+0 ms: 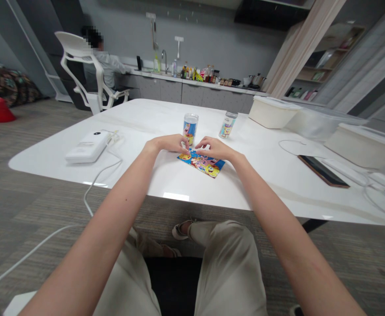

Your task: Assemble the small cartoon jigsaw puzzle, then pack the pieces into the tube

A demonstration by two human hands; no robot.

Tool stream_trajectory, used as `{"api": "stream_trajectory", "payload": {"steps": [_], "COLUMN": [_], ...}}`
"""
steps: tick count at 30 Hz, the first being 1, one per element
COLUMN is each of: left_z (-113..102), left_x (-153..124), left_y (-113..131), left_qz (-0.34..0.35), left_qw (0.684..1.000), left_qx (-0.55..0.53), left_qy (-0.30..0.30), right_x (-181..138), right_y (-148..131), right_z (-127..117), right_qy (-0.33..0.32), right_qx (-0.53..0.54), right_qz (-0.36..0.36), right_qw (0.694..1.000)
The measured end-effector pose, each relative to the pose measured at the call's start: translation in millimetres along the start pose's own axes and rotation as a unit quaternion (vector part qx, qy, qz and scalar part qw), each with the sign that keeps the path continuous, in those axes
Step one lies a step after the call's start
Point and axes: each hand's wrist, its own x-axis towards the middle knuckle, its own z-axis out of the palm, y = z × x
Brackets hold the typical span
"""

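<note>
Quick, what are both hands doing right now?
Left hand: fingers curled, tips on the cartoon picture; any grip cannot be told.
Right hand: curled too, touching the cartoon picture; cannot be told.

Both bare forearms stretch out from the near edge and angle inward, so the two hands almost meet in the middle. The left hand (170, 143) is palm down with knuckles raised and fingers curled, tips pointing right; whether they pinch together is hard to tell. The right hand (217, 149) sits low, palm down, its loosely spread fingers pointing left, just beside the left fingertips.
</note>
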Motion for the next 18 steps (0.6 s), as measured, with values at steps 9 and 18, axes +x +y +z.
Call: {"api": "stream_trajectory", "payload": {"steps": [9,18], "left_z": [0.4,-1.2], "left_x": [0.2,3.5], "left_y": [1.8,-3.4], "left_qz": [0.021,0.029], "left_qw": [1.000,0.999], "left_qx": [-0.017,-0.029], "left_qy": [0.000,0.024], "right_x": [5.5,6.2], "right_y": [-6.5,-5.8], "right_z": [8.4,7.4], "right_qy": [-0.038,-0.022], "right_qx": [-0.027,-0.027], "right_qz": [-0.009,-0.012], "right_qw": [0.999,0.999]}}
